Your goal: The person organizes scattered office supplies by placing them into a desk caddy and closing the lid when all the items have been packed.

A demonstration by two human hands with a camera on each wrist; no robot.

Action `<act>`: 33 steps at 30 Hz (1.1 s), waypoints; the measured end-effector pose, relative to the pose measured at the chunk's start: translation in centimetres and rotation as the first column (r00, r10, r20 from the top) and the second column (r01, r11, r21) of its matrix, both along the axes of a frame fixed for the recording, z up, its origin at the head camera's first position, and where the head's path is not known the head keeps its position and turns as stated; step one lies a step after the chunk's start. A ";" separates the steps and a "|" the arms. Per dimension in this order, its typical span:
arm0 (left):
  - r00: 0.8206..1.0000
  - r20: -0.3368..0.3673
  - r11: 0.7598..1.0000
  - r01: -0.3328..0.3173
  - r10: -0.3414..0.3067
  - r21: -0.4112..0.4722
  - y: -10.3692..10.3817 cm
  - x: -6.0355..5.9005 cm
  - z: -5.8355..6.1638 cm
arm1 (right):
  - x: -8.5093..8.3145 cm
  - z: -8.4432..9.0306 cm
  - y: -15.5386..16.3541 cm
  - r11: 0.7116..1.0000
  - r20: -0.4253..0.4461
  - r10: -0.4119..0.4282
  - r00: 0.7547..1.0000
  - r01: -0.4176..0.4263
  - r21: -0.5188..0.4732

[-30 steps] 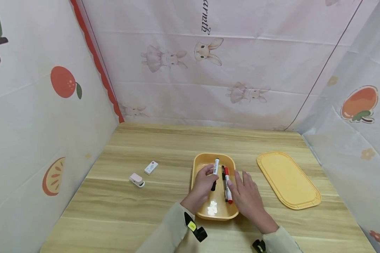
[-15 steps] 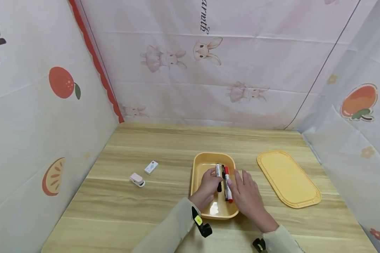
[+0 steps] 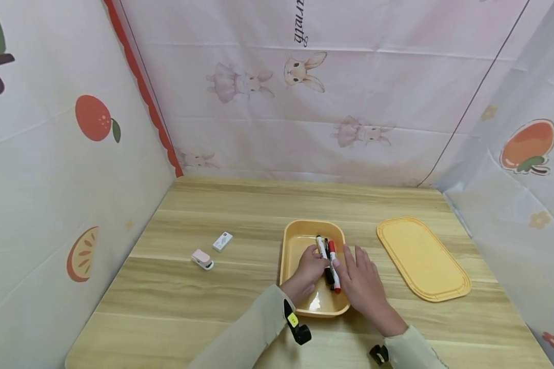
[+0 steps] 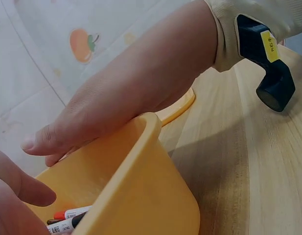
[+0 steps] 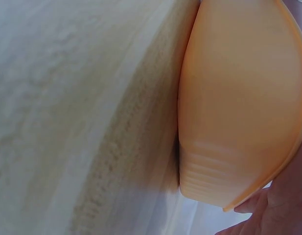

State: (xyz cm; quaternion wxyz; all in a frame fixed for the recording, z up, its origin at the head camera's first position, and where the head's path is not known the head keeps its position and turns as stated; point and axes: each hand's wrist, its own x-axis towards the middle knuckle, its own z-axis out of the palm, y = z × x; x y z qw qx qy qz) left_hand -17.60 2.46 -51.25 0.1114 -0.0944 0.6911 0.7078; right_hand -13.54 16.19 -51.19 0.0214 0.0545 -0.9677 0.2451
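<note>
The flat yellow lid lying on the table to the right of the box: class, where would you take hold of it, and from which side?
Probably by the raised rim of a long edge. The lid lies flat on the table, offering no handle. Its left long edge faces the right hand, with bare table between, so coming in from the left and hooking fingertips under that rim looks easiest.

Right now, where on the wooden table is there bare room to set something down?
Bare wood spans the far strip of the wooden table behind the yellow plastic box, and the near left below the pink stapler and white eraser. A narrow gap separates the box from the yellow lid. Crowded: the box, with markers, left hand and right hand.
</note>
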 end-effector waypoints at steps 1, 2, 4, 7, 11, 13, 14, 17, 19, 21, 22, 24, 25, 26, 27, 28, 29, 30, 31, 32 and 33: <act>1.000 0.002 1.000 0.004 -0.004 -0.001 0.0 0.0 0.0 | 0.0 0.0 0.0 1.000 0.001 0.000 1.000 0.000 0.003; 1.000 0.004 1.000 0.009 -0.009 -0.006 0.0 0.0 0.0 | 0.0 0.0 0.0 1.000 0.002 0.000 1.000 0.000 0.005; 1.000 0.001 1.000 0.018 -0.018 -0.023 0.0 0.1 0.1 | 0.0 0.0 0.0 1.000 0.003 -0.001 1.000 0.001 0.006; 1.000 0.001 0.999 0.022 -0.022 -0.039 0.0 0.0 0.1 | 0.0 0.0 0.1 1.000 0.007 -0.001 1.000 0.001 0.000; 0.999 -0.004 0.998 0.033 -0.033 -0.058 -0.1 0.0 0.1 | 0.0 0.1 0.1 1.000 0.008 -0.002 1.000 0.002 -0.003; 0.999 -0.005 0.997 0.036 -0.037 -0.066 -0.1 0.0 0.2 | 0.0 0.1 0.1 1.000 0.007 -0.004 1.000 0.004 -0.002; 0.999 -0.004 0.997 0.038 -0.038 -0.070 0.0 0.0 0.2 | 0.0 0.1 0.1 1.000 0.005 -0.004 1.000 0.004 0.001; 0.999 -0.003 0.997 0.038 -0.038 -0.068 0.0 0.0 0.4 | 0.0 0.1 0.0 1.000 0.005 -0.008 1.000 0.008 0.002; 0.999 -0.002 0.997 0.040 -0.040 -0.063 -0.1 0.0 0.5 | -0.1 0.0 0.1 1.000 0.009 -0.007 1.000 0.007 0.007; 0.999 -0.011 0.998 0.040 -0.040 -0.050 -0.1 0.0 0.6 | -0.1 0.0 0.1 1.000 0.018 -0.006 1.000 0.005 0.004; 0.999 -0.014 0.998 0.038 -0.039 -0.046 -0.1 -0.1 0.6 | -0.1 0.0 0.1 1.000 0.021 -0.005 1.000 0.005 0.004; 0.999 -0.014 0.999 0.034 -0.034 -0.041 -0.2 -0.1 0.7 | -0.1 -0.1 0.1 1.000 0.029 -0.004 1.000 0.004 0.005; 0.999 -0.016 0.998 0.029 -0.030 -0.048 -0.2 -0.2 0.8 | -0.2 -0.1 0.1 1.000 0.029 -0.003 1.000 0.003 0.004; 0.999 -0.019 0.998 0.026 -0.027 -0.060 -0.2 -0.3 0.8 | -0.2 -0.1 0.1 1.000 0.029 -0.004 1.000 0.004 0.003; 1.000 -0.020 0.997 0.022 -0.024 -0.075 -0.2 -0.3 0.9 | -0.2 -0.1 0.1 1.000 0.028 -0.004 1.000 0.004 0.003; 0.999 -0.024 0.995 0.019 -0.021 -0.096 -0.2 -0.3 1.0 | -0.2 -0.1 0.1 1.000 0.025 -0.004 1.000 0.003 0.005; 0.999 -0.026 0.993 0.017 -0.020 -0.119 -0.2 -0.3 1.1 | -0.2 -0.1 0.1 1.000 0.023 -0.003 1.000 0.003 0.005; 0.999 -0.032 0.989 0.015 -0.020 -0.144 -0.2 -0.3 1.2 | -0.2 -0.1 0.1 1.000 0.020 -0.003 1.000 0.002 0.006; 0.999 -0.038 0.985 0.015 -0.022 -0.170 -0.2 -0.3 1.3 | -0.2 -0.1 0.1 1.000 0.018 -0.002 1.000 0.002 0.007; 0.999 -0.048 0.981 0.017 -0.027 -0.194 -0.3 -0.3 1.4 | -0.2 -0.1 0.1 1.000 0.017 -0.002 1.000 0.002 0.009; 0.997 -0.063 0.974 0.018 -0.033 -0.224 -0.3 -0.3 1.5 | -0.2 -0.2 0.2 1.000 0.016 -0.001 1.000 0.001 0.010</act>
